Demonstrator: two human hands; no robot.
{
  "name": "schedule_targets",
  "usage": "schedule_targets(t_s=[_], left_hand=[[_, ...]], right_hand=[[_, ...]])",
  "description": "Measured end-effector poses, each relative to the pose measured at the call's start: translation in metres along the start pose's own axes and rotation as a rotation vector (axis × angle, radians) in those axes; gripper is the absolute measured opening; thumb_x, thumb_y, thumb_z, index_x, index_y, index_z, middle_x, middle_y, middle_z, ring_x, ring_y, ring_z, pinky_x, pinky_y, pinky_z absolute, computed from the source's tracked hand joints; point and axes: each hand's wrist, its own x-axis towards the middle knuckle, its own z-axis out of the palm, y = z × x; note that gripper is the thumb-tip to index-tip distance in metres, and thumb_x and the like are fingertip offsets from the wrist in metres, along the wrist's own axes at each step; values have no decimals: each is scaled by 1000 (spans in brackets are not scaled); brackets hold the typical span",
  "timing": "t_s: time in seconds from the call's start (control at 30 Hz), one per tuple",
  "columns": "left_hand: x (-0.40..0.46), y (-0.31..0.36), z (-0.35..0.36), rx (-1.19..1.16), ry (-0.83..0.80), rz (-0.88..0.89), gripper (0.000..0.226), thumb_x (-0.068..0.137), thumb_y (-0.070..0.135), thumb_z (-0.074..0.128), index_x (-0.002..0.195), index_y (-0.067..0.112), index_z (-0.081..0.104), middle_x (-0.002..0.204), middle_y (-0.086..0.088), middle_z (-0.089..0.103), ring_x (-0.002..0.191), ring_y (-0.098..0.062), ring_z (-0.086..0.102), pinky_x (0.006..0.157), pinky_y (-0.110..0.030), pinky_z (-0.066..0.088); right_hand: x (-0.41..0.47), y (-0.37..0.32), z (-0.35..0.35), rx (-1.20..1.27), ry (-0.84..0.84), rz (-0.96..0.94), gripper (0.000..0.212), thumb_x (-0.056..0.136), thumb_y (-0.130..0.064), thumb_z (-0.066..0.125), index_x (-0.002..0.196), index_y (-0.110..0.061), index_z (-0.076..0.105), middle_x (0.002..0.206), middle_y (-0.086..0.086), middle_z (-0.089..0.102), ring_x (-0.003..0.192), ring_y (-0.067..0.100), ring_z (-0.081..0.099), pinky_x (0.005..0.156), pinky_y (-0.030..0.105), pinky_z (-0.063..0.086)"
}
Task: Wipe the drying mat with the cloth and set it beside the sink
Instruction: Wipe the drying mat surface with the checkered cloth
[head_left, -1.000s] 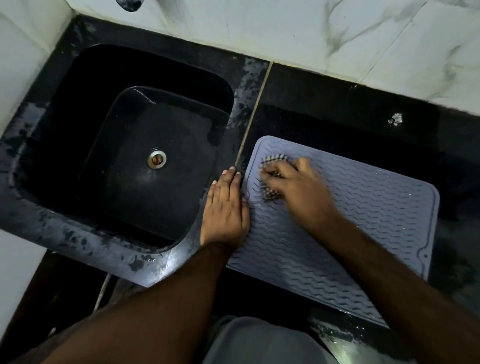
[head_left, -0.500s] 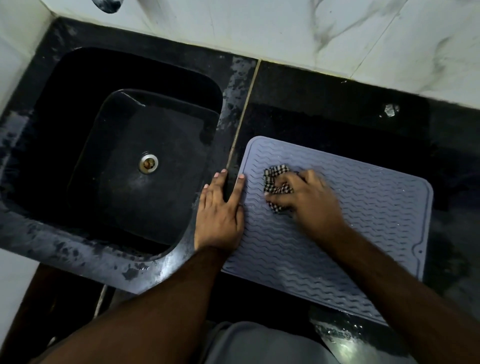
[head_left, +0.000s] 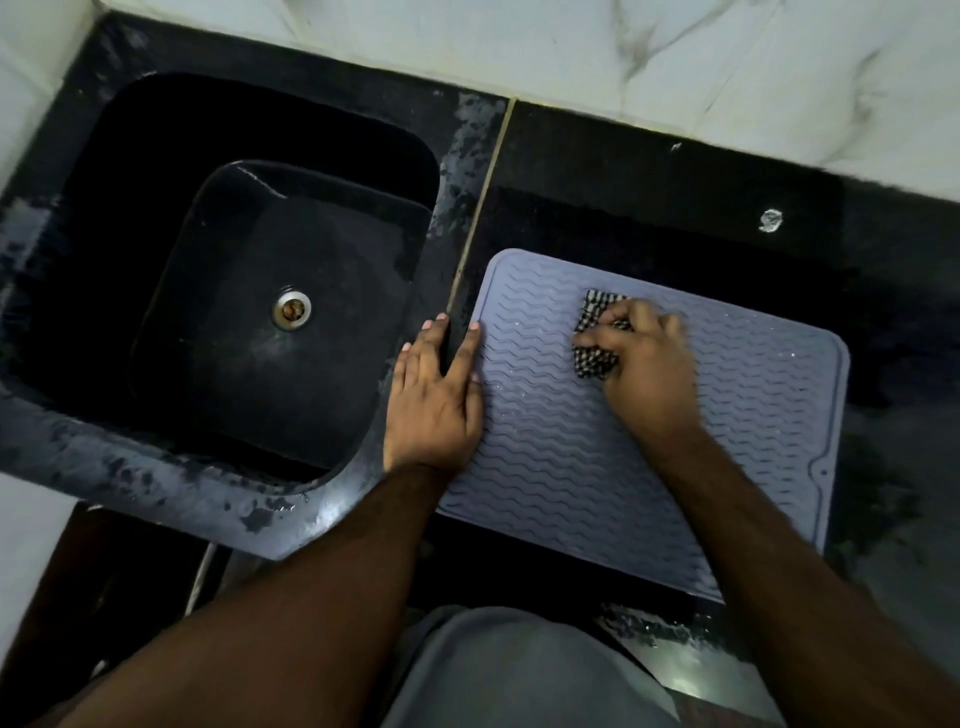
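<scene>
One sink (head_left: 104, 249) was present, with one drain (head_left: 291, 309) at its base. One mat (head_left: 571, 467) lay on one counter (head_left: 649, 197). One cloth (head_left: 595, 358) was on the mat. Two hands were in view: one left hand (head_left: 434, 400) and one right hand (head_left: 649, 364). One white spot (head_left: 770, 220) marked the counter. One pale joint strip (head_left: 483, 208) ran between sink and counter.
</scene>
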Motion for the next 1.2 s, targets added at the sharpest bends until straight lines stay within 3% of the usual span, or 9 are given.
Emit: schedule_targets(t_s=[0.27, 0.37, 0.47, 0.53, 0.67, 0.8, 0.87, 0.97, 1.2], left_hand=[[-1, 8, -9, 65, -18, 7, 53, 106, 42, 40, 155, 22, 40, 158, -21, 35, 142, -38, 36, 120, -50, 26], [23, 8, -19, 74, 22, 35, 45, 104, 49, 35, 123, 19, 64, 127, -15, 55, 113, -34, 52, 98, -47, 42], [53, 6, -27, 37, 36, 118, 34, 104, 41, 42, 102, 15, 63, 114, -10, 53, 102, -29, 51, 89, -46, 44], [64, 1, -23, -38, 31, 172, 26, 102, 34, 50, 115, 16, 63, 132, -9, 51, 118, -29, 49, 101, -45, 41], [68, -7, -11, -5, 28, 199, 48, 100, 31, 49, 148, 31, 47, 158, -13, 32, 148, -31, 27, 117, -48, 22], [71, -8, -10, 48, -30, 193, 51, 96, 31, 45, 147, 25, 50, 161, -13, 30, 152, -30, 23, 122, -53, 21], [72, -9, -10, 57, -31, 192, 51, 95, 30, 45, 145, 22, 52, 161, -13, 30, 152, -29, 23, 123, -53, 19], [73, -10, -10, 53, -4, 209, 55, 95, 30, 44, 150, 24, 47, 160, -15, 32, 151, -31, 26, 123, -53, 18], [72, -10, -6, 25, 32, 203, 56, 101, 32, 44, 156, 34, 38, 160, -15, 30, 151, -30, 25, 125, -48, 12]], right_hand=[[1, -6, -7, 29, -50, 27, 44, 82, -8, 67, 115, -37, 66, 127, -5, 47, 110, 23, 40, 95, 45, 45], [0, 2, -19, 49, -178, 18, 74, 74, -4, 72, 139, -33, 49, 140, 1, 38, 124, 26, 44, 105, 45, 44], [9, 8, -33, 91, -168, 46, 68, 76, -4, 74, 136, -29, 56, 129, -3, 54, 114, 22, 57, 100, 40, 49], [18, 0, -40, 90, -78, 43, 59, 81, -6, 71, 133, -31, 59, 122, -7, 60, 107, 18, 60, 93, 40, 52], [46, -33, -35, 8, 98, -159, 64, 84, -2, 65, 137, -36, 54, 139, -15, 55, 96, 12, 48, 72, 30, 47], [74, -56, -4, -144, -111, -351, 61, 93, -9, 57, 145, -39, 46, 149, -14, 47, 104, 21, 46, 83, 36, 47], [77, -56, 10, -211, -200, -345, 58, 98, -16, 50, 148, -43, 39, 152, -17, 42, 111, 23, 43, 88, 41, 45], [74, -48, 9, -253, -101, -336, 53, 94, -14, 44, 139, -40, 53, 143, -16, 54, 100, 22, 44, 77, 37, 40], [45, -1, -30, -324, -35, -61, 48, 88, -9, 57, 127, -36, 65, 122, -12, 68, 89, 20, 42, 71, 35, 39]])
